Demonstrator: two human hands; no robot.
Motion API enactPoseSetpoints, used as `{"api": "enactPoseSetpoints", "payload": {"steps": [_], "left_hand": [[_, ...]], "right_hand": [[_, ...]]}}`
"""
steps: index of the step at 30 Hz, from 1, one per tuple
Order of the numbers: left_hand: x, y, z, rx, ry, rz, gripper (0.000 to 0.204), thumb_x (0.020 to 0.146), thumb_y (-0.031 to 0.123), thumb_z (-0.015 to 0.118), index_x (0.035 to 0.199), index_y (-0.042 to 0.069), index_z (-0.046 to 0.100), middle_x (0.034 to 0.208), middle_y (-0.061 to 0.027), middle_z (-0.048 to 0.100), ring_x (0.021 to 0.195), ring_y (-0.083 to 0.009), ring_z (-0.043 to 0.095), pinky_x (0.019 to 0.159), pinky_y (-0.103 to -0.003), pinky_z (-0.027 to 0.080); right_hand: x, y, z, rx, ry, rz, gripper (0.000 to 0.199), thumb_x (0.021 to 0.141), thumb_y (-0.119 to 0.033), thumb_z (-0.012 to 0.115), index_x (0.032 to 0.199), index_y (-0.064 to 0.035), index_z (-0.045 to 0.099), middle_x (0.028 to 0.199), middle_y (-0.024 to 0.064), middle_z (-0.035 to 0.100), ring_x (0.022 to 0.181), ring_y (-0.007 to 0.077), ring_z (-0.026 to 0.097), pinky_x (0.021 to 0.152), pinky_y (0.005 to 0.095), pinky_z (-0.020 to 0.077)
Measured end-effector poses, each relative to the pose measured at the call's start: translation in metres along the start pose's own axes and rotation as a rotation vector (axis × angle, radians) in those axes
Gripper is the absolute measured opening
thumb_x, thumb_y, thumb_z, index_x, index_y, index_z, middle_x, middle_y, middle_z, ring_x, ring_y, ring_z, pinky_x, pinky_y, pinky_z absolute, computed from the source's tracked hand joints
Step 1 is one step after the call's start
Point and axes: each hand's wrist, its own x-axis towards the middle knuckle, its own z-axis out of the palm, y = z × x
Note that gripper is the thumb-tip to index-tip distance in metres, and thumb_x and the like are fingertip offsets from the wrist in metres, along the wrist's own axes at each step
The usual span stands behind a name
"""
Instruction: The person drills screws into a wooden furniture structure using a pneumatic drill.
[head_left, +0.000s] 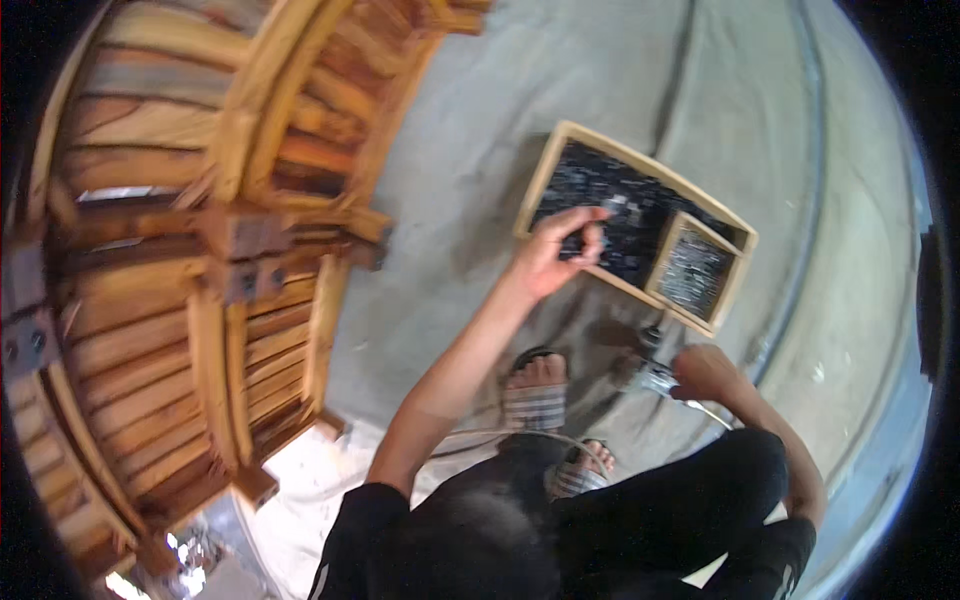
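My left hand [562, 250] reaches into a shallow wooden tray [545, 172] on the concrete floor, fingers pinched among the dark screws [600, 185] that fill its large compartment. A smaller compartment [695, 272] at the tray's right end holds lighter grey fasteners. My right hand [708, 372] hangs lower, near my knee, wrapped around a metallic tool [655, 378] with a thin cable trailing from it. The tool's tip is blurred.
A large round wooden frame of slats and beams [200, 250] fills the left side. My sandalled feet [538, 390] stand on the concrete just below the tray. A pale patch of sunlit floor [320, 470] lies by the frame's lower edge.
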Motion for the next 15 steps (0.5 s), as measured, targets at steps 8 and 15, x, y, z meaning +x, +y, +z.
{"api": "enactPoseSetpoints", "payload": {"steps": [8, 15], "left_hand": [[0.003, -0.005, 0.010, 0.074, -0.028, -0.046, 0.024, 0.086, 0.009, 0.055, 0.108, 0.002, 0.060, 0.072, -0.0015, 0.053, 0.060, -0.0102, 0.048, 0.049, -0.023, 0.038], [-0.031, -0.002, 0.004, 0.206, 0.153, -0.030, 0.029, 0.097, 0.034, 0.055, 0.101, 0.006, 0.059, 0.071, -0.0016, 0.055, 0.056, -0.0088, 0.049, 0.042, -0.022, 0.034]], "right_hand": [[-0.010, -0.017, 0.082, 0.334, 0.399, 0.223, 0.069, 0.057, -0.008, 0.079, 0.118, -0.0008, 0.047, 0.112, 0.0246, 0.051, 0.101, 0.0443, 0.053, 0.086, 0.0494, 0.0473], [0.126, -0.037, 0.097, 0.215, 0.669, 0.162, 0.075, 0.065, -0.010, 0.070, 0.133, 0.0037, 0.041, 0.133, 0.0307, 0.045, 0.116, 0.0466, 0.049, 0.099, 0.0470, 0.0416]]}}
